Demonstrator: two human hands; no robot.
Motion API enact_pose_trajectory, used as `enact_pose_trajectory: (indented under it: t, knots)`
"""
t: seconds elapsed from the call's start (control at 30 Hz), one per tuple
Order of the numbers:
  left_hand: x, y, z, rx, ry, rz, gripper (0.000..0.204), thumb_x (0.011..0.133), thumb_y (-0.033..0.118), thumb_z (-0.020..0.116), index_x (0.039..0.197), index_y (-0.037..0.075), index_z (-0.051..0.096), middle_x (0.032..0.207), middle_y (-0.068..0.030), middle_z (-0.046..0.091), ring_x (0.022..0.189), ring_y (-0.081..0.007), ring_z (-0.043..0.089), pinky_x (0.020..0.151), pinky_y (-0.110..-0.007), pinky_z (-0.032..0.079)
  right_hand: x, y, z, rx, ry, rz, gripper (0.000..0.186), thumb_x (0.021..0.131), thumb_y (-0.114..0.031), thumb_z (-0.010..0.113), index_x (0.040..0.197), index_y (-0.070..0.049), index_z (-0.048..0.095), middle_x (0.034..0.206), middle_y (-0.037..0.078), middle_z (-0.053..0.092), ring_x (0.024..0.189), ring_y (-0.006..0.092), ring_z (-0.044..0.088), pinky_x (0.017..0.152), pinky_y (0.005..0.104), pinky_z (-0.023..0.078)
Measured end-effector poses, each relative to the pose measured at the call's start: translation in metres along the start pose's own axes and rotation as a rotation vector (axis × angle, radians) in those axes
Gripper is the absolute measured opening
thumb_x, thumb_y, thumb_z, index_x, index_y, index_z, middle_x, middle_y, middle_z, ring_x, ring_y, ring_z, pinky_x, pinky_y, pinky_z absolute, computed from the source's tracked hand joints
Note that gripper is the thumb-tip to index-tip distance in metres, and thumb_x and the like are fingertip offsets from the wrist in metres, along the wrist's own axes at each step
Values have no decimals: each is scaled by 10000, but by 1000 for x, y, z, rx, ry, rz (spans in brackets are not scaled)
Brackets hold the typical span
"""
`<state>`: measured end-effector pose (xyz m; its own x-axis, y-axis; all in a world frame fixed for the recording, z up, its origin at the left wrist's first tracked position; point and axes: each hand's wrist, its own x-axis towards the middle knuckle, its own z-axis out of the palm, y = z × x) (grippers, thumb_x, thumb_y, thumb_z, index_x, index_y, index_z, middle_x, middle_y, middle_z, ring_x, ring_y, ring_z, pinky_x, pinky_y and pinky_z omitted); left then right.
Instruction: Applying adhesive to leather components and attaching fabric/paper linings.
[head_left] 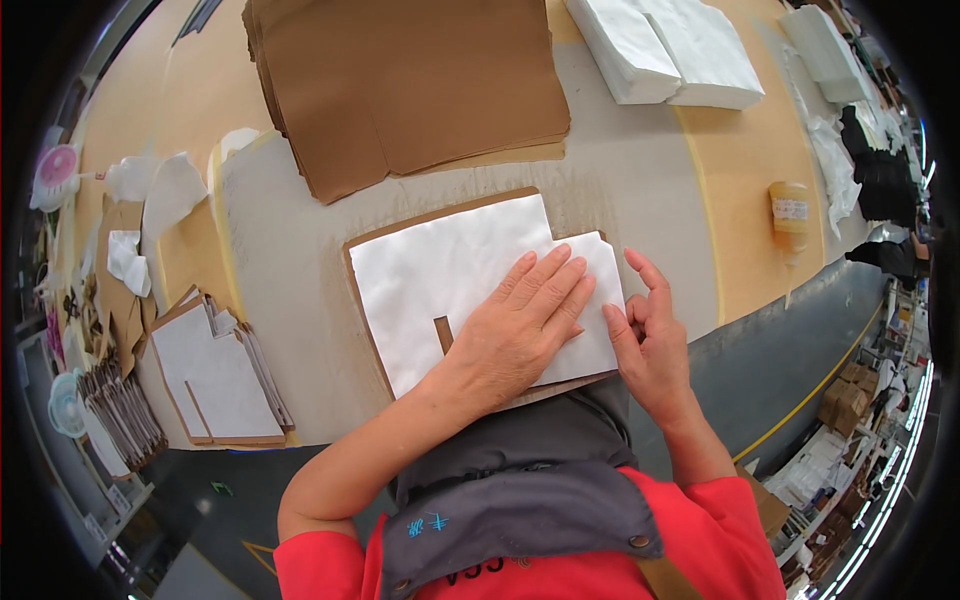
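A white cut sheet [430, 270] lies on a slightly larger brown piece [440, 212], whose edge shows along the left and top. The white sheet has a stepped upper right corner and a narrow slot low down. Flat on its right half rests my left hand [525, 325], fingers together and stretched toward the upper right. At the sheet's right edge is my right hand [650, 335], thumb and forefinger apart, the other fingers curled. I see nothing between its fingers.
A stack of brown sheets [410, 90] lies at the far side. White sheet stacks [665, 50] stand far right, and a bottle of amber liquid [790, 215] lies on the right. Similar white-and-brown pieces [215, 370] are piled left. The table edge runs close to my body.
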<state>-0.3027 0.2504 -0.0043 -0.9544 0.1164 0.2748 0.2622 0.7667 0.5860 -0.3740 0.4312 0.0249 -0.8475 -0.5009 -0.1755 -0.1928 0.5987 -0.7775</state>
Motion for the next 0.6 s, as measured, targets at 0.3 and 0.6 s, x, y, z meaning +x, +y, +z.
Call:
enact_pose_trajectory:
  t: [0.3, 0.6]
  knots:
    - [0, -4, 5, 3, -52, 22, 496, 841, 168, 707, 1301, 40, 571, 1375, -118, 517, 1345, -289, 453, 1121, -455, 379, 2, -6, -1, -29, -43, 46, 559, 956, -88, 597, 1461, -53, 359, 625, 39, 516, 540, 138, 521, 555, 281, 443]
    - [1, -4, 5, 12, -91, 45, 514, 825, 176, 718, 1294, 27, 569, 1403, -132, 494, 1362, -301, 427, 1129, -466, 360, -4, 2, -10, -38, -3, 13, 523, 958, -122, 619, 1428, -39, 403, 676, 53, 562, 563, 141, 554, 573, 281, 465]
